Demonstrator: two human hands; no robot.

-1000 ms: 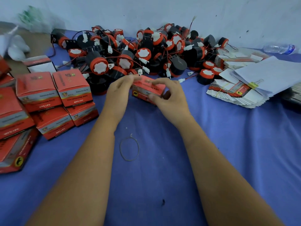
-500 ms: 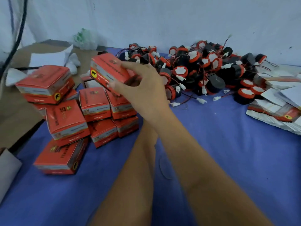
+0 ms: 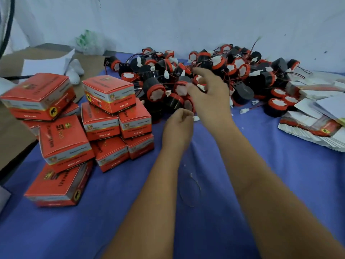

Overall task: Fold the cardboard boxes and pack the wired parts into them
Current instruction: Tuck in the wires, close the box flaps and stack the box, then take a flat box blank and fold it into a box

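Observation:
A heap of black wired parts (image 3: 242, 75) with red rings and white plugs lies at the back of the blue cloth (image 3: 261, 165). My right hand (image 3: 211, 94) reaches into the heap's near edge, its fingers curled round a red-ringed wired part (image 3: 199, 82). My left hand (image 3: 177, 126) hovers just in front with curled fingers, beside a white plug (image 3: 196, 118); whether it pinches a wire is unclear. Folded red boxes (image 3: 63, 141) are stacked at the left, one closed box (image 3: 110, 92) on top.
A stack of flat unfolded box blanks (image 3: 309, 126) and white sheets lies at the right. A thin rubber band (image 3: 190, 189) rests on the cloth between my forearms. Brown cardboard (image 3: 13, 137) and white paper (image 3: 46, 66) sit at far left; a wall runs behind.
The closed box that my hands held has gone to the top of the left stack. My right hand has moved right into the heap and my left hand has come up beside it.

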